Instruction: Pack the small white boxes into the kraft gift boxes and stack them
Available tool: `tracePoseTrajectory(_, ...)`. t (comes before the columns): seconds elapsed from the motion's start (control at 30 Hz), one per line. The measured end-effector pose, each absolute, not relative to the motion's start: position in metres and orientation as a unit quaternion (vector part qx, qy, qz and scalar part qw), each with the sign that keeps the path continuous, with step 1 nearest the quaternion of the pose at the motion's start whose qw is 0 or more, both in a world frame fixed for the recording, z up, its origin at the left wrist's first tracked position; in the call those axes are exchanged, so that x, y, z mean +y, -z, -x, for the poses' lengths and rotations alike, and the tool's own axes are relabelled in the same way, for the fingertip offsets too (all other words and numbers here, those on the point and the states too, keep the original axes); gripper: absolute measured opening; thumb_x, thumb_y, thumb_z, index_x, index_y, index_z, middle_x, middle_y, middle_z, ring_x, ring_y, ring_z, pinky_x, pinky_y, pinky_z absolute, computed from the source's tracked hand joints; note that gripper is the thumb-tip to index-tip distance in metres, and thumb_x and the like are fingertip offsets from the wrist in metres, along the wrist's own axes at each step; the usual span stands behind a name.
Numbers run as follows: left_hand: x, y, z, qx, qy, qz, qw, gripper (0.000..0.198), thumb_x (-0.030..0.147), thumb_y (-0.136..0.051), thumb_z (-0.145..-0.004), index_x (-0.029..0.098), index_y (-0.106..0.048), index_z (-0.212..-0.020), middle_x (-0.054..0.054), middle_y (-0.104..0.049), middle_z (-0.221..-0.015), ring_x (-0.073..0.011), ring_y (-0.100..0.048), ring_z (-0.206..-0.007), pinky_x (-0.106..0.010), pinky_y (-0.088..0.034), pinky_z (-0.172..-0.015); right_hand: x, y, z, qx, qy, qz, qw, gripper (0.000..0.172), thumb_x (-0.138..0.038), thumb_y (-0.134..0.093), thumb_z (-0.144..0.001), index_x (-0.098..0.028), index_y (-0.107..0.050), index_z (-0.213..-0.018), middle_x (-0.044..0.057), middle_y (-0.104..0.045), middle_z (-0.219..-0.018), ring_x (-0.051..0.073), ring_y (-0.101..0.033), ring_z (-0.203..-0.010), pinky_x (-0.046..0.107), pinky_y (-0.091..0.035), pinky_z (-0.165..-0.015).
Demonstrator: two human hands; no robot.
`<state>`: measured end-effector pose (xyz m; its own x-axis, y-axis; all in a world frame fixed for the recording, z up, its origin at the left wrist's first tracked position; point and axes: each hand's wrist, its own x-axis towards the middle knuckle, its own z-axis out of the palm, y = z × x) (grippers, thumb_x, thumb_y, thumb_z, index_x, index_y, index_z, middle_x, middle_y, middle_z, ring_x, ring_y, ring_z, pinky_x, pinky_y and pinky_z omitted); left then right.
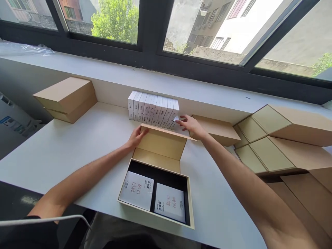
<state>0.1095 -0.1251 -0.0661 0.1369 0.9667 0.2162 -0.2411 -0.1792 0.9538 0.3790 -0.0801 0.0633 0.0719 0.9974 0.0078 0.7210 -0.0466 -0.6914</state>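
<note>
**Q:** Hand status?

**A:** Left hand (136, 137) is closed on the top corner of the lid (160, 142), propping it upright. Right hand (190, 125) has its fingers apart, tips touching the end box (175, 117) of the row of white boxes (153, 108) by the sill wall. It grips nothing.

**Q:** Step, and next requirement?

**A:** Probably pick-up from the row. Gripping the end box means drawing it clear of its neighbour. The open case (191, 204), holding two white packs (136, 190), lies just below the lid.
</note>
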Motion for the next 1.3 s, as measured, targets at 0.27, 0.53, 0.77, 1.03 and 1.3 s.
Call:
tracePoseTrajectory(0.27,-0.125,0.065,-0.109,0.346,-0.549,-0.526,0.550,0.051,0.062,-0.069,-0.080,0.017,-0.065,-0.104,-0.008,-0.074,-0.103,-0.0263,-0.068,-0.098,-0.032,-0.055,-0.079,-0.067,-0.036,-0.388,-0.638,-0.229,0.698,0.233,0.048,-0.021,-0.071,-0.078,-0.012,-0.058,-0.124,0.016,-0.069,-0.115,0.020,-0.069,-0.069,0.028,-0.056,-0.050)
tracePoseTrajectory(0.53,-0.124,0.069,-0.108,0.343,-0.559,-0.534,0.534,0.046,0.057,-0.069,-0.082,0.017,-0.067,-0.104,-0.007,-0.073,-0.100,-0.0243,-0.067,-0.094,-0.031,-0.054,-0.078,-0.133,-0.077,-0.420,-0.633,-0.139,0.710,0.277,0.038,-0.030,-0.069,-0.082,-0.018,-0.066,-0.118,0.004,-0.072,-0.089,0.019,-0.071,-0.067,0.032,-0.057,-0.071)
tracePoseTrajectory(0.77,-0.123,0.069,-0.104,0.325,-0.572,-0.543,0.522,0.051,0.058,-0.070,-0.081,0.016,-0.065,-0.111,-0.009,-0.072,-0.109,-0.0251,-0.066,-0.102,-0.032,-0.052,-0.085,-0.271,-0.116,-0.400,-0.657,-0.266,0.583,0.396,0.045,-0.050,-0.073,-0.082,-0.027,-0.064,-0.119,0.003,-0.073,-0.086,0.021,-0.069,-0.069,0.036,-0.062,-0.061)
tracePoseTrajectory(1.03,-0.121,0.073,-0.101,0.315,-0.586,-0.537,0.519,0.048,0.057,-0.072,-0.080,0.016,-0.064,-0.104,-0.008,-0.072,-0.105,-0.0225,-0.067,-0.095,-0.029,-0.055,-0.079,-0.342,-0.055,-0.348,-0.858,-0.122,0.475,0.148,0.025,-0.033,-0.048,-0.101,-0.023,-0.071,-0.103,0.011,-0.070,-0.113,0.027,-0.068,-0.098,0.045,-0.059,-0.082)
tracePoseTrajectory(1.3,-0.122,0.071,-0.100,0.314,-0.575,-0.543,0.526,0.047,0.055,-0.070,-0.082,0.016,-0.062,-0.107,-0.009,-0.072,-0.110,-0.0244,-0.067,-0.101,-0.031,-0.054,-0.083,-0.320,-0.049,-0.314,-0.970,-0.010,0.228,0.082,0.023,-0.025,-0.048,-0.099,-0.017,-0.068,-0.109,0.012,-0.067,-0.111,0.024,-0.059,-0.107,0.039,-0.051,-0.093)
